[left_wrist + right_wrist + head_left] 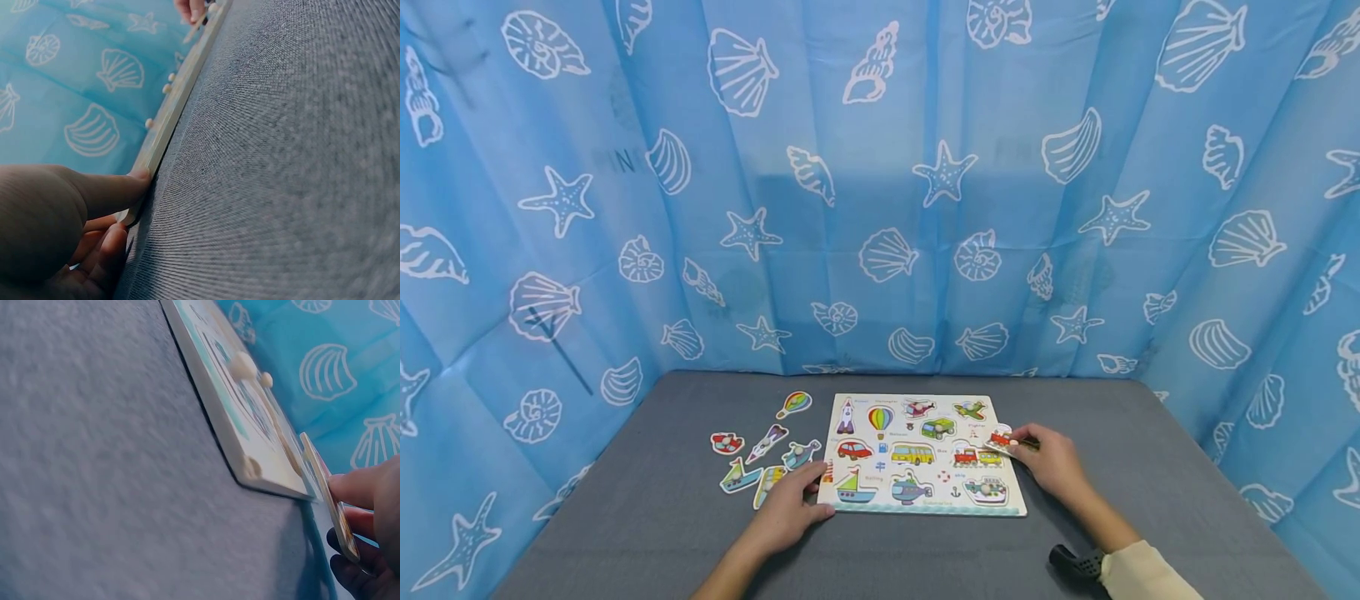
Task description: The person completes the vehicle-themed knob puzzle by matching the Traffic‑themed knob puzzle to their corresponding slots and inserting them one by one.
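Note:
A wooden puzzle board [955,505] with printed vehicles lies flat on the grey table. At its front left corner, my left hand [786,510] grips the edge, thumb along the front side and fingers around the corner in the left wrist view. My right hand [1051,460] pinches a red train puzzle piece [998,439] by the board's right edge. In the right wrist view that train piece [330,494] is tilted, its near end overlapping the board's corner. Knobbed helicopter [919,408], plane [970,410], green truck [937,428] and ship [985,490] pieces sit on the board.
Left of the board lie loose pieces: a balloon [794,405], a red car [727,442], a rocket [767,442], a submarine [801,454], a sailboat [740,476] and a yellow bus [767,485], partly behind my left hand. A blue shell-print curtain [887,208] hangs around the table.

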The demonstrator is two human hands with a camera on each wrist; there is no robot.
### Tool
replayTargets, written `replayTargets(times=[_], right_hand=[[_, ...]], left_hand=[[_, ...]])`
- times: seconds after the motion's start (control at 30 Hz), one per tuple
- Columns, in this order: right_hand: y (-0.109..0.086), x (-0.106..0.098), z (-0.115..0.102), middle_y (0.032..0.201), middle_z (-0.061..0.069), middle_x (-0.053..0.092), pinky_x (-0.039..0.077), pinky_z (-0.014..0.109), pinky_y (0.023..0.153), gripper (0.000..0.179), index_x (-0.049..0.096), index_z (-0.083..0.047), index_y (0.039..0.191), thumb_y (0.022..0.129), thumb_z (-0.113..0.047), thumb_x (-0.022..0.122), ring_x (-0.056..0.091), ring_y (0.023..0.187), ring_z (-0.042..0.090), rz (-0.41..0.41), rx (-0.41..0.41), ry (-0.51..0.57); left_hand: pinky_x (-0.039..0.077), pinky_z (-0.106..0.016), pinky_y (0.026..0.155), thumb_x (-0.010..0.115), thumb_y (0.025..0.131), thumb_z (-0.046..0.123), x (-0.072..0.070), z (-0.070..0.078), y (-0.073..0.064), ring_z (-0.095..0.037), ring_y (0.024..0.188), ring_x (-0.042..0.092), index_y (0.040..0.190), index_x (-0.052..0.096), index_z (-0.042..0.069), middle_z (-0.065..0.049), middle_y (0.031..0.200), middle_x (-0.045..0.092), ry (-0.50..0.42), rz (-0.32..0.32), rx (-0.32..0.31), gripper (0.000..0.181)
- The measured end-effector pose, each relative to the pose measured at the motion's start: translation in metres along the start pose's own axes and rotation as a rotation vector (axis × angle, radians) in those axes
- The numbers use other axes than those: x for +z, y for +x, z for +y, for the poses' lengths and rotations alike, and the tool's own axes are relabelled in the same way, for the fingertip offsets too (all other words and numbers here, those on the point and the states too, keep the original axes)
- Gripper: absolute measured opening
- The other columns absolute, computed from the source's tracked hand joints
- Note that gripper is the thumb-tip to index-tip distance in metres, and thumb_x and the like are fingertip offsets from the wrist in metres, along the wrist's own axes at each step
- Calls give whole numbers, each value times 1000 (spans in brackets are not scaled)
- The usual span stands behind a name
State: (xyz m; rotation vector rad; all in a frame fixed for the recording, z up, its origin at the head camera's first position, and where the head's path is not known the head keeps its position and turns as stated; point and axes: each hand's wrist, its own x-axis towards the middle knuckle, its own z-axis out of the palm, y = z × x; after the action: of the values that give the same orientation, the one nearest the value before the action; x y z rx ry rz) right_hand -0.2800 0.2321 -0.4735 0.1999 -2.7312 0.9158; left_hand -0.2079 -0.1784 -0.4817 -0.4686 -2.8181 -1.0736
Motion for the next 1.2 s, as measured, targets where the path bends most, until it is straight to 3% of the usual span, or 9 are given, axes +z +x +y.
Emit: replayTargets(times=[0.33,0.8,1.2], right_hand=[[-4,7,-9,94,5,66,43,49,79,12,71,-9,96,85,-11,73,59,91,28,-31,-33,-3],[-1,16,-19,88,2,65,43,45,75,11,71,-9,91,81,-8,75,55,89,25,-7,-82,-45],[0,21,-28,87,-1,66,43,44,77,13,71,-12,87,79,-4,77,56,89,23,-40,-145,-9]], left_hand=[[46,-42,86,82,77,17,1,0,0,-18,96,59,130,57,-3,-13,126,59,2,-2,-4,62],[46,-43,86,82,76,16,0,0,0,-18,95,58,130,57,-4,-14,125,59,6,7,0,62],[45,-44,87,81,77,16,-1,1,0,-19,96,59,130,57,-4,-15,127,58,0,-2,-5,62]])
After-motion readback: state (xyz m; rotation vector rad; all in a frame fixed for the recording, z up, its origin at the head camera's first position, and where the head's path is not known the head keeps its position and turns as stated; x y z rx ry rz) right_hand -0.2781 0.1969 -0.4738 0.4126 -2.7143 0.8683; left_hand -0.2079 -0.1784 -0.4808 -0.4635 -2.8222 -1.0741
